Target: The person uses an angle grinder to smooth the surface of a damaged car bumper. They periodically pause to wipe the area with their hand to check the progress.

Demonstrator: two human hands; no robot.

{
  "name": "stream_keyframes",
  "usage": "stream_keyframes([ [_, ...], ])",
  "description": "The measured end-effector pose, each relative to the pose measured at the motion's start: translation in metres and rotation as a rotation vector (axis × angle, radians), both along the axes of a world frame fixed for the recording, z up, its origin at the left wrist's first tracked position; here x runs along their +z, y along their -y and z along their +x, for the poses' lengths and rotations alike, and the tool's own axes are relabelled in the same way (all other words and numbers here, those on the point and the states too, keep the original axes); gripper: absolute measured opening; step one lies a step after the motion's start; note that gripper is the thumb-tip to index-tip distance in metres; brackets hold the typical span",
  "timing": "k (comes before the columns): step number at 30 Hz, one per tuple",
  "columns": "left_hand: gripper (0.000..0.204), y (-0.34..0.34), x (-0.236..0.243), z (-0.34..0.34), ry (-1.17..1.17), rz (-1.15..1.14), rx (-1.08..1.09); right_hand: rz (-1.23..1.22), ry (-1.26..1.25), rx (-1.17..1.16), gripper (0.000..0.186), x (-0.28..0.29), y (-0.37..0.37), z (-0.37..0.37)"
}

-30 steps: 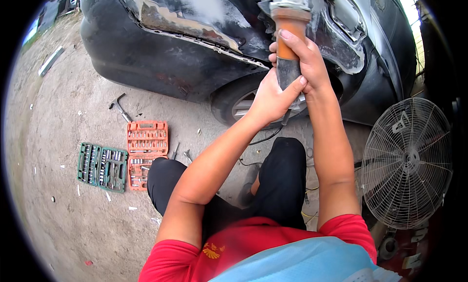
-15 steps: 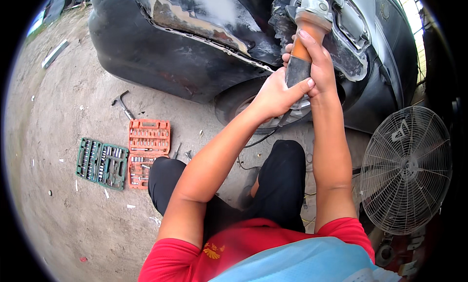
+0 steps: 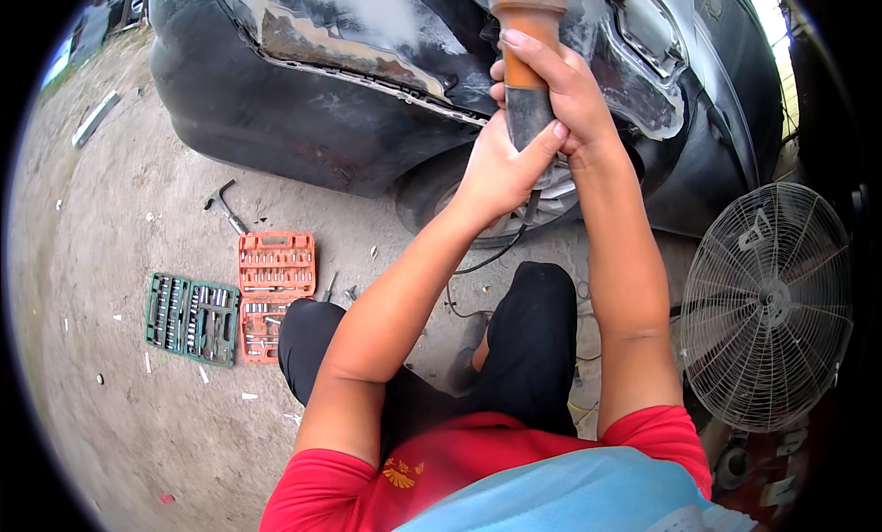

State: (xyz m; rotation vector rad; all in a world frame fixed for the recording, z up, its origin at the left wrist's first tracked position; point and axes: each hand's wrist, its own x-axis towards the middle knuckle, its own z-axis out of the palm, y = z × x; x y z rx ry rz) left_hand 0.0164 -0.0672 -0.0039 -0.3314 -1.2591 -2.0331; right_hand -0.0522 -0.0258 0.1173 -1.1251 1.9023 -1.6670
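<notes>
Both of my hands are wrapped round one angle grinder [image 3: 530, 34], which has an orange body and a dark rear grip. My left hand [image 3: 503, 167] holds the rear end, thumb lying across it. Farther forward, my right hand [image 3: 571, 96] grips the orange part from the right side. The grinder's head reaches the top edge of the picture, over the car's rear wheel area; the disc itself is mostly hidden. Behind it is a dark car [image 3: 303, 118] with bare, sanded and filler-covered patches on its body. A black cord [image 3: 503, 250] hangs from the grinder's rear end.
On the ground to the left lie an open orange socket set [image 3: 277, 261], an open green socket set [image 3: 191, 318] and a hammer [image 3: 223, 206]. A large round fan [image 3: 770, 307] stands close on my right. The car's wheel [image 3: 432, 197] is just ahead of my knees.
My hands and the grinder have moved left and a little forward along the car body. Both hands have kept their grip. The view has shifted slightly.
</notes>
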Motion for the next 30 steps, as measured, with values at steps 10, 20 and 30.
stream_keyframes([
  [10,0.039,-0.005,-0.002,0.001,0.056,-0.061,-0.142,-0.071,0.081,-0.100,0.044,-0.008,-0.023,-0.005],
  [20,0.041,0.000,0.003,0.005,0.075,-0.038,-0.077,-0.080,0.079,-0.085,0.041,-0.003,-0.014,-0.001],
  [30,0.043,0.008,0.005,0.011,0.089,-0.108,-0.117,-0.178,0.174,-0.091,0.043,-0.012,-0.015,-0.002],
])
